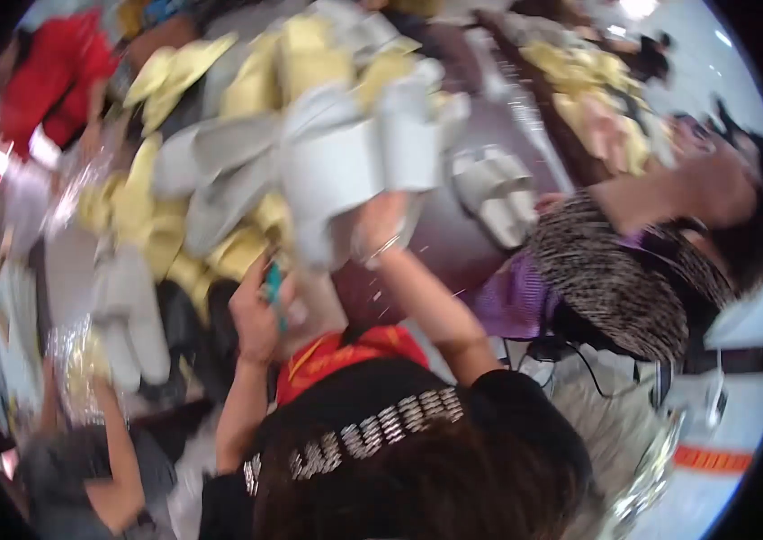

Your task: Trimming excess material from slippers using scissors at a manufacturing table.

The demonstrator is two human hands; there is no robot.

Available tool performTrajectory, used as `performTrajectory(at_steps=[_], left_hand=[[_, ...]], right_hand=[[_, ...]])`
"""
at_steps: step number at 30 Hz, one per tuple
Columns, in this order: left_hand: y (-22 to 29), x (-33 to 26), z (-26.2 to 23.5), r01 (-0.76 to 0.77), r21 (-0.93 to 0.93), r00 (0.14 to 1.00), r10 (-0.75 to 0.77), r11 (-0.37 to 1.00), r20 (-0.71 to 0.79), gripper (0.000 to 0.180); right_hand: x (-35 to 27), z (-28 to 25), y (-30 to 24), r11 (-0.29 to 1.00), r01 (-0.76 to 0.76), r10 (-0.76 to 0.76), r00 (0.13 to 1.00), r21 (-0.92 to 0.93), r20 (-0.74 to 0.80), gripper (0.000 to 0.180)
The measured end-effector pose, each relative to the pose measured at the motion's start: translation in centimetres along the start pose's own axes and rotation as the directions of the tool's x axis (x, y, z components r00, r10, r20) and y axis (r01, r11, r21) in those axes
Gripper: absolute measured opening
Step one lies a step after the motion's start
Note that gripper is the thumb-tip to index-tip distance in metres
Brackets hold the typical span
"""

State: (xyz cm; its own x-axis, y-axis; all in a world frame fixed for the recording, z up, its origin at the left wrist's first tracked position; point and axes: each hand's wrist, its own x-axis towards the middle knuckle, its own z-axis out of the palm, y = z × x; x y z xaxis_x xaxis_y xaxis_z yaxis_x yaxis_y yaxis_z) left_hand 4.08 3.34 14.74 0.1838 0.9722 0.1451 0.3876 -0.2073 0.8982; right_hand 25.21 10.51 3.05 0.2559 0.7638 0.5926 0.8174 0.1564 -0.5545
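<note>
Pretty blurry moment, so take this with some salt. The left hand (255, 317) was raised in front of the chest with its fingers (266, 270) curled shut around a small teal thing (273, 290). It sat upright in the grip, poking out just above the knuckles, probably held that way to keep it ready while the other hand worked.

The right hand (381, 229), a thin bracelet (380, 249) at the wrist, was stretched up into the heap, fingertips right against the underside of a grey sandal (336, 175). I couldn't tell whether those fingers were pinching it or just pressed flat; the motion blur ate that part. The sandal looked tilted, lifted off the pile rather than lying in it, which fits a hand pushing or pulling from below.

Beyond the right fingertips were more grey sandals (489, 189) lying loose on the dark table (453, 238), and to the left of and above both hands a big jumble of yellow sandals (152, 211). A person in a speckled top (611, 279) leaned in on the far side of the right hand, well apart from it.
</note>
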Motion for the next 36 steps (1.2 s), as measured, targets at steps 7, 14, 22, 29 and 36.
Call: performTrajectory(at_steps=[7,14,22,29,36], left_hand=[[-5.4,-4.9,0.2,-0.122,0.038,0.989,0.125,0.992,-0.08,0.045],[-6.8,-6.6,-0.5,-0.147,0.142,0.97,0.171,0.979,-0.175,0.045],[-7.0,-7.2,-0.4,-0.206,0.242,0.968,0.233,0.948,-0.09,0.044],[-6.0,-6.9,-0.2,-0.239,0.206,0.969,0.247,0.949,-0.014,0.044],[-4.8,-5.8,-1.0,-0.382,0.278,0.92,0.393,0.881,0.02,0.041]], right_hand=[[0.9,0.8,-4.0,0.053,-0.483,0.713,0.631,0.874,0.305,0.027],[-1.5,2.3,-2.9,-0.296,-0.49,0.732,0.435,0.82,0.525,0.03],[-2.1,2.2,-1.7,-0.42,-0.502,0.672,0.389,0.756,0.631,0.031],[-3.7,1.9,-1.4,-0.553,-0.432,0.499,0.513,0.712,0.698,0.026],[-3.9,1.0,-3.7,-0.503,-0.536,0.535,0.424,0.678,0.731,0.03]])
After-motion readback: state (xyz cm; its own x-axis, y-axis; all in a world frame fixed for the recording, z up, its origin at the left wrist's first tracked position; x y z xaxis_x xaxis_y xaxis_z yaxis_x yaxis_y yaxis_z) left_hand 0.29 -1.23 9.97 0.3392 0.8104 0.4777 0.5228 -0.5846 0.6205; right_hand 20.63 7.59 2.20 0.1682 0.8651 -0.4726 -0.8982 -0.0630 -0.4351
